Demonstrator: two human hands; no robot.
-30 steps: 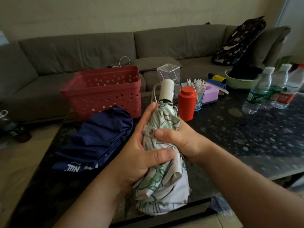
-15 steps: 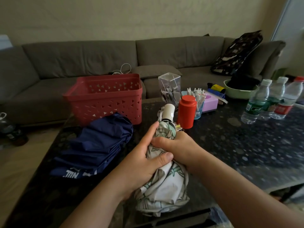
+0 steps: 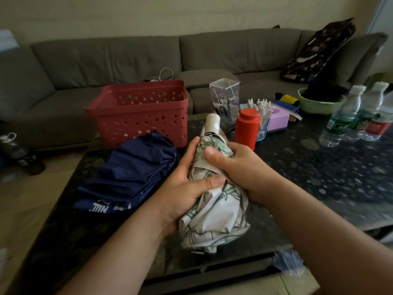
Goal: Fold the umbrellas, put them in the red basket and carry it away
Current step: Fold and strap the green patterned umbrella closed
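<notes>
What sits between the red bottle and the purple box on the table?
In the head view, a cup of white pens stands between the red bottle and the purple box.

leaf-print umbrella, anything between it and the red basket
Nothing visible blocks it. The leaf-print umbrella is held above the table, the red basket is open-topped, and the navy umbrella lies low before it.

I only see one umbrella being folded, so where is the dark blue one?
The dark blue umbrella lies on the table, left of the hands, just in front of the red basket.
</notes>
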